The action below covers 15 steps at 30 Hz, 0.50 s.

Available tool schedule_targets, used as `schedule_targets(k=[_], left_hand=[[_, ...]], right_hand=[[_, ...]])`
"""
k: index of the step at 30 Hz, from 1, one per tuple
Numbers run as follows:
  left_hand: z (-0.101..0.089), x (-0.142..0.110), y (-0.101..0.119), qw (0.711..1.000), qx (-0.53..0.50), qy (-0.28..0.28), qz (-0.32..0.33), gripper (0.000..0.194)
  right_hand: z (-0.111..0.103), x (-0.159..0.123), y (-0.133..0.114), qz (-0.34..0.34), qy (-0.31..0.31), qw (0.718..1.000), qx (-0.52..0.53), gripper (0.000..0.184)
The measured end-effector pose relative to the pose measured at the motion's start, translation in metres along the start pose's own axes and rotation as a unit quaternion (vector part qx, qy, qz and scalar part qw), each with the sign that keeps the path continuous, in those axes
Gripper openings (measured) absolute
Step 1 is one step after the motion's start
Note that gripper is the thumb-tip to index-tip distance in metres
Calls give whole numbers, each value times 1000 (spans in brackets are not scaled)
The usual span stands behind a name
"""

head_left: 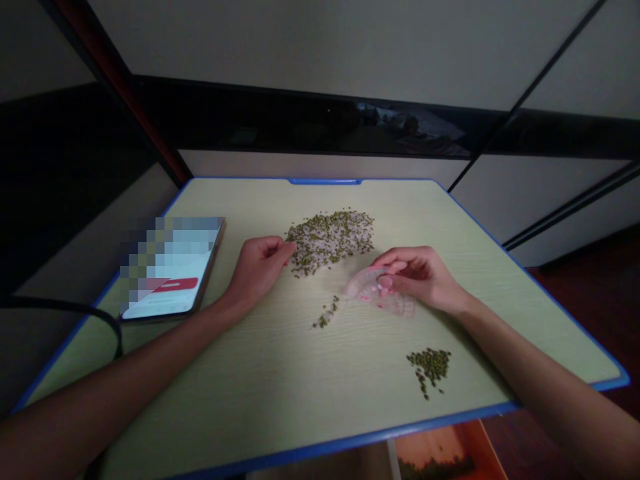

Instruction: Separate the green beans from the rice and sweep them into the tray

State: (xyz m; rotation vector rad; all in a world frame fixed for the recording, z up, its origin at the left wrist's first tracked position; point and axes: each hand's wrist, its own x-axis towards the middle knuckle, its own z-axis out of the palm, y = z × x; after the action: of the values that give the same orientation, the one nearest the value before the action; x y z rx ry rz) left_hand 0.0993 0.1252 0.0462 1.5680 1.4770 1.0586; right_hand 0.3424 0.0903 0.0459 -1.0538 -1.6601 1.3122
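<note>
A wide patch of small green beans mixed with whitish grains lies spread in the middle of the table. At its left edge, my left hand rests with curled fingers and thumb pressed together; whatever is inside, if anything, is hidden. My right hand pinches a clear half-round plastic protractor with pink markings, held tilted just right of a short streak of beans and pale grains. Closer to the front edge, below the right hand, sits a small heap of green beans.
A large phone or tablet with a lit, partly blurred screen lies at the left. A black cable runs near it. The pale table has a blue rim, and panelled cabinet doors stand behind it.
</note>
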Motion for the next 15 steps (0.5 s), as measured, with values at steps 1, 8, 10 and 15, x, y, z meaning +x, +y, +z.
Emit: schedule_targets(k=[1, 8, 10, 15], left_hand=[[0, 0, 0, 1000, 1, 0, -1, 33], [0, -1, 2, 1000, 12, 0, -14, 33], [0, -2, 2, 1000, 13, 0, -18, 32], [0, -1, 0, 1000, 13, 2, -14, 32]], right_hand=[[2, -2, 1, 9, -10, 1000, -8, 15], [8, -8, 4, 50, -44, 997, -28, 15], [10, -8, 4, 53, -46, 997, -28, 15], [12, -9, 3, 69, -50, 996, -40, 17]])
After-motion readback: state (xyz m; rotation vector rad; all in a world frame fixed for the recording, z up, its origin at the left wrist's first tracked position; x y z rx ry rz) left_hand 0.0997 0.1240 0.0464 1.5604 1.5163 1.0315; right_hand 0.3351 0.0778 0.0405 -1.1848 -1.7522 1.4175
